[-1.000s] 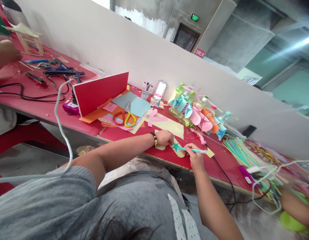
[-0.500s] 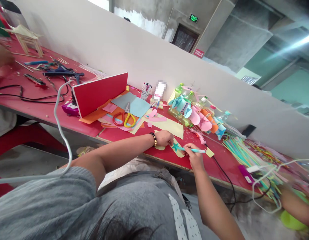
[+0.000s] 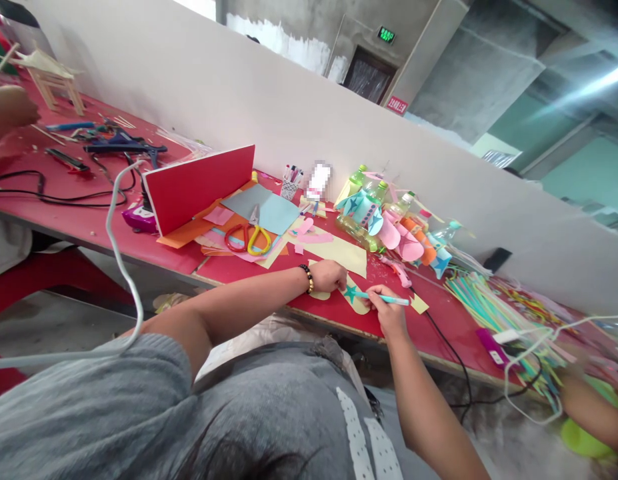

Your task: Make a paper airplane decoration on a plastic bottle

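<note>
Wooden model (image 3: 53, 75) is seen near white partition (image 3: 239, 100). Red board (image 3: 201, 190) is stood on edge beside purple socket block (image 3: 139, 219). Green sign (image 3: 386, 35) is mounted near dark doorway (image 3: 369, 73).

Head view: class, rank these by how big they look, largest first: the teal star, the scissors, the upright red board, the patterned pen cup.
1. Red board
2. Scissors
3. Pen cup
4. Teal star, clearly smallest
</note>
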A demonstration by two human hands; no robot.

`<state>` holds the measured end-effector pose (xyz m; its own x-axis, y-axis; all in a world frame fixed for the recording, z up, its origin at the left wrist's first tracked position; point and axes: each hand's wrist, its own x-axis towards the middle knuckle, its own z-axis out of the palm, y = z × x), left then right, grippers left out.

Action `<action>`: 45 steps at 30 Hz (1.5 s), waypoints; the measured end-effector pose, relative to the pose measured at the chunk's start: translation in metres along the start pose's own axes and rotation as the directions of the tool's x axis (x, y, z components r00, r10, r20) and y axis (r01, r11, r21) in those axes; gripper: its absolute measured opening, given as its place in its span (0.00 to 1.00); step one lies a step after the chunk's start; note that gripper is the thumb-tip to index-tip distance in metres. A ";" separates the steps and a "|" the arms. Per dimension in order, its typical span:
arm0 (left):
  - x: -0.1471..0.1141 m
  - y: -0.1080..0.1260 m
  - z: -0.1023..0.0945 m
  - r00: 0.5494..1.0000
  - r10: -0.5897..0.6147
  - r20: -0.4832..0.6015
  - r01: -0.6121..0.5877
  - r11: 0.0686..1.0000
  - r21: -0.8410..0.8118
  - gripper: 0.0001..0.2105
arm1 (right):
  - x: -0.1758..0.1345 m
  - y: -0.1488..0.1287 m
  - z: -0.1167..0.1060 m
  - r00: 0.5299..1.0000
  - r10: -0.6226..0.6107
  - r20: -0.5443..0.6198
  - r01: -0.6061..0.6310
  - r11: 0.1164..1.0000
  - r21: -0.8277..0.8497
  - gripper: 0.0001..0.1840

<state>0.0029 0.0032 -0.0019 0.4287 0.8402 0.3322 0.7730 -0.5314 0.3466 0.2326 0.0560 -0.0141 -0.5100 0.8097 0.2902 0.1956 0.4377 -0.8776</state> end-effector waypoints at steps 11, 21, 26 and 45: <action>0.000 -0.001 0.001 1.000 -0.004 -0.006 0.004 1.000 0.001 0.12 | 0.000 -0.003 0.000 1.000 -0.017 0.022 0.017 1.000 -0.002 0.08; 0.000 0.001 0.000 1.000 -0.004 0.001 0.004 1.000 0.006 0.12 | -0.001 -0.005 -0.001 1.000 -0.013 0.011 0.013 1.000 -0.021 0.10; 0.000 0.000 0.000 1.000 -0.009 0.006 0.009 1.000 0.008 0.12 | -0.002 -0.004 -0.002 1.000 -0.024 0.003 0.024 1.000 -0.016 0.10; 0.000 0.000 0.000 1.000 -0.001 -0.004 0.001 1.000 -0.005 0.13 | -0.002 -0.004 -0.002 1.000 -0.030 0.004 0.030 0.999 -0.011 0.10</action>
<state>0.0029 0.0029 -0.0015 0.4263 0.8402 0.3352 0.7712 -0.5312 0.3508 0.2347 0.0536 -0.0108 -0.5187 0.7950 0.3146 0.1900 0.4659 -0.8642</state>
